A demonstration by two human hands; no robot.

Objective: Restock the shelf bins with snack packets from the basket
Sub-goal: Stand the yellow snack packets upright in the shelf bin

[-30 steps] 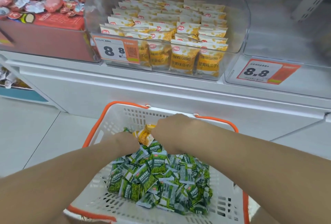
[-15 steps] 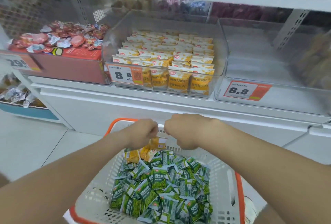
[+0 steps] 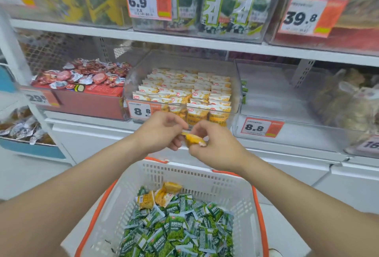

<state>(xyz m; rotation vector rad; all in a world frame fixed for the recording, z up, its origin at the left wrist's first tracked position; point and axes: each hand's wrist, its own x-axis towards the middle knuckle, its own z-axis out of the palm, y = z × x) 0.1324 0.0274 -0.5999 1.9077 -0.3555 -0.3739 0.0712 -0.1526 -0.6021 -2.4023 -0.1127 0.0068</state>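
Above the basket (image 3: 194, 174), just below the front of the clear bin (image 3: 235, 92) of yellow packs, I see one yellow packet (image 3: 193, 139) held between both hands. The left hand (image 3: 162, 131) pinches its left end and the right hand (image 3: 215, 148) pinches its right end, fingers curled. Its long axis runs left-right across view, tilted slightly down to the right, whitish end pointing right; basket holds a heap of green packets (image 3: 180, 230) plus a few loose yellow packets (image 3: 158, 197) at the far side.
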